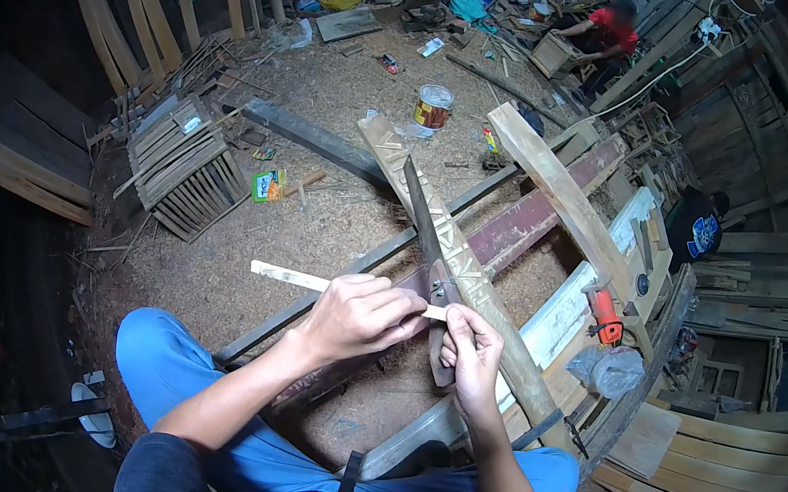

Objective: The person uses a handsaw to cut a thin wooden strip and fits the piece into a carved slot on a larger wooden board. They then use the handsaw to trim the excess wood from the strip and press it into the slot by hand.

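A thin, pale wooden strip (287, 275) runs level between my hands, its long end sticking out to the left. My left hand (362, 318) is closed around it, and my right hand (473, 350) pinches its right end between thumb and fingers. Just behind and beneath the strip lies a hand saw (424, 213) with a dark blade and a brown bolted handle. The blade points away from me, across a long board (456, 250) that carries several short wooden pieces. Part of the saw's handle is hidden by the strip and my right hand.
A red power tool (606, 316) and a clear plastic bag (619, 372) are at the right. Ahead stand a paint can (434, 106) and a wide plank (558, 191). A slatted wooden crate (186, 167) is at the left. A person in red (613, 34) crouches at the back.
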A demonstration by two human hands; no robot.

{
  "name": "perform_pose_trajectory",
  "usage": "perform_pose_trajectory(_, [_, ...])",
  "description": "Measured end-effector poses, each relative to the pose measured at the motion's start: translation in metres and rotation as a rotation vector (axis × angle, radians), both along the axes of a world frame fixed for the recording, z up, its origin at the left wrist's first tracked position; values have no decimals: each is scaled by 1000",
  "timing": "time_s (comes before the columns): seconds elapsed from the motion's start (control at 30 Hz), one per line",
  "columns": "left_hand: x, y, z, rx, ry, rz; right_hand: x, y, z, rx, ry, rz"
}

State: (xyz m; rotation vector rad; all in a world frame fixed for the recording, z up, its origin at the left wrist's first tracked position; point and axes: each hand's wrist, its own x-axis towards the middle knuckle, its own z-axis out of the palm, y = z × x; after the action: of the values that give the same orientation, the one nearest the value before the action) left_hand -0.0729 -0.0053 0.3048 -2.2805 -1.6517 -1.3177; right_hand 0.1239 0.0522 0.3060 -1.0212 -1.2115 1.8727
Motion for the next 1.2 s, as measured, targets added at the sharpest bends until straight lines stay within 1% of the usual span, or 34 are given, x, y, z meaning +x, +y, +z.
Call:
perform_pose_trajectory(0.13, [0, -1, -1, 2, 22, 5, -2, -2, 3, 12, -23, -29])
perform_pose_trajectory(0.2, [-1, -1, -3, 19, 33, 4, -2, -1, 1, 96, -91, -31])
perform_pose_trajectory(0.23, [-2, -1, -3, 19, 34, 6, -2, 0, -3, 96, -91, -29])
perform_pose_trajectory(0.3, [-3, -1, -2, -19, 14, -3, -2, 1, -13, 305, -206, -58])
perform_pose_trajectory(0.33, [-3, -3, -1, -19, 14, -1, -3, 2, -14, 304, -205, -56])
perform_pose_trajectory(0.4, [-4, -5, 0, -99, 23, -31, -3, 2, -14, 324, -217, -53])
perform_pose_trajectory(0.53, [-1, -3, -4, -76, 32, -13, -3, 3, -10, 328, -262, -45])
perform_pose_trajectory(0.6, [-2, 0, -6, -41, -21, -17, -5, 3, -9, 445, -220, -66])
perform_pose_trajectory(0.83, [-1, 3, -2, -46, -60, 9, -3, 3, -7, 428, -313, -35])
perform_pose_trajectory(0.9, [0, 2, 2, -185, -192, 23, -2, 3, -10, 427, -302, -52])
perform_pose_trajectory(0.93, [0, 2, 0, -185, -193, 23, -2, 3, -11, 426, -303, -52])
perform_pose_trajectory(1.0, [-2, 1, -5, -312, -257, 37, -2, 3, -14, 502, -306, -66])
perform_pose_trajectory(1.1, [-4, 1, -12, -368, -223, 21, -2, 6, -14, 570, -321, -61])
perform_pose_trajectory(1.2, [-4, 3, -6, -312, -199, 58, -5, 7, -2, 558, -361, -12])
